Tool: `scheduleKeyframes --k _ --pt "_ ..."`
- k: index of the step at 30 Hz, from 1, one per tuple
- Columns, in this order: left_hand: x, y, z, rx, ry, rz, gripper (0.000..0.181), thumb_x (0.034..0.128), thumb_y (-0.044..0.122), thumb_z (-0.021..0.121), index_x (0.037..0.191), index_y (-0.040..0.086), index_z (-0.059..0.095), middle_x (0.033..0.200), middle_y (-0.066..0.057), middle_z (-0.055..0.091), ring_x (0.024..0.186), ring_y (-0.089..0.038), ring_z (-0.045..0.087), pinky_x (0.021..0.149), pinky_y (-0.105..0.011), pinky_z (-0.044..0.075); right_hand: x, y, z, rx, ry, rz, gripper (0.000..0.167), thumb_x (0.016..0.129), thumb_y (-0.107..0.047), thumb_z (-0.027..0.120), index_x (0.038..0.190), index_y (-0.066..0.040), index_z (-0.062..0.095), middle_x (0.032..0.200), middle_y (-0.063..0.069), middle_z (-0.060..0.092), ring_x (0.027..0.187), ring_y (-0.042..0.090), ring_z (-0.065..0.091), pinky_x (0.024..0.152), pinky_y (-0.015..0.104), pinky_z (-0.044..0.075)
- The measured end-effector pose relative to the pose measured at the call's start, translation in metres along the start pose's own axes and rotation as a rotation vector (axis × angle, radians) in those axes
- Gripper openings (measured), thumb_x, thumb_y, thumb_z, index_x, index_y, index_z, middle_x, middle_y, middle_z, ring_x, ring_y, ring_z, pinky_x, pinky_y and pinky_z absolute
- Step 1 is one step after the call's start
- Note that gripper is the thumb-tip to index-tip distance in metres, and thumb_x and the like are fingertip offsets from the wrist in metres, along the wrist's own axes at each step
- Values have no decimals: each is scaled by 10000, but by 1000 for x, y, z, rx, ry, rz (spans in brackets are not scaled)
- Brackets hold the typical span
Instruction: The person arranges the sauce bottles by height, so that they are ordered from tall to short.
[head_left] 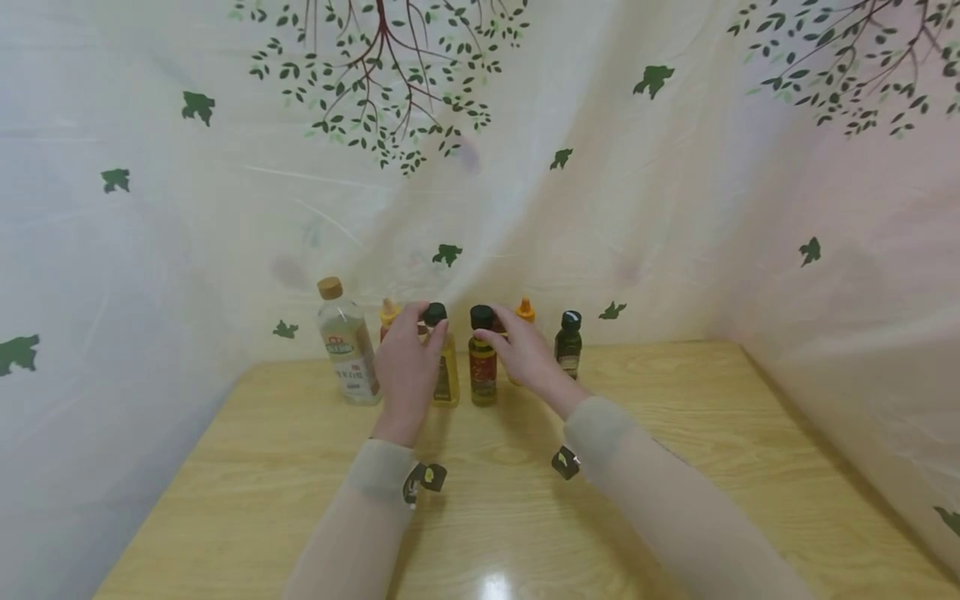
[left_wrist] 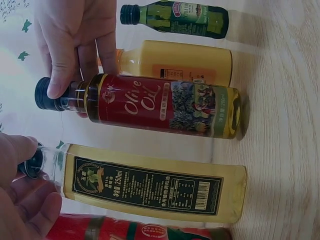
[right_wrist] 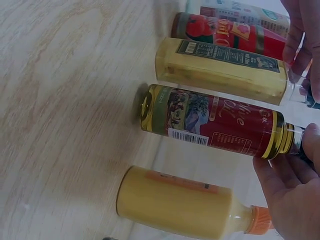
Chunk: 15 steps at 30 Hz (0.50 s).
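My left hand (head_left: 408, 371) pinches the dark cap of a square bottle of pale yellow oil (left_wrist: 145, 182), fingers curled round its neck. To its right, my right hand (head_left: 525, 350) grips the neck and black cap of the round olive oil bottle with a red label (head_left: 483, 371). Both bottles stand upright on the table, a small gap apart. In the right wrist view the right thumb lies on the cap of the olive oil bottle (right_wrist: 215, 122), with the other fingers behind the neck.
A large clear bottle (head_left: 348, 358) stands at the left, beside a red bottle (right_wrist: 230, 35) partly hidden by my left hand. Right of the olive oil are a yellow bottle with an orange cap (right_wrist: 175, 202) and a small green bottle (head_left: 569, 346). A patterned curtain (head_left: 525, 208) hangs behind.
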<state>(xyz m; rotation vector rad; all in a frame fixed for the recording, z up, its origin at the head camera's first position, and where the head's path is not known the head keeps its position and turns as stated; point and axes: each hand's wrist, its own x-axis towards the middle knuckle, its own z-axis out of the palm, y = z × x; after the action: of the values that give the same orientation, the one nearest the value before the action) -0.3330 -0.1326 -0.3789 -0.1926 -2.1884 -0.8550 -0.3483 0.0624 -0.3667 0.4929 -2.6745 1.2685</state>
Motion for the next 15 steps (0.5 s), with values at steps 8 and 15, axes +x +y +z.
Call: scheduleKeyframes --k 8,15 --pt "-1 0 0 7 7 -1 365 1036 288 822 1315 76 722 1228 -118 790 988 -293 783 803 -515 636 1 4 5 20 -11 -3 543 1155 -360 598 1641 -141 494 1557 135 629 1407 359 619 1165 541 510" --pt "-2 2 1 10 8 -7 357 1026 255 834 1317 79 724 1226 -117 791 986 -290 781 791 -519 639 -1 4 6 35 -13 -25 506 1152 -334 611 1606 -128 521 1503 136 666 1383 344 640 1145 533 530"
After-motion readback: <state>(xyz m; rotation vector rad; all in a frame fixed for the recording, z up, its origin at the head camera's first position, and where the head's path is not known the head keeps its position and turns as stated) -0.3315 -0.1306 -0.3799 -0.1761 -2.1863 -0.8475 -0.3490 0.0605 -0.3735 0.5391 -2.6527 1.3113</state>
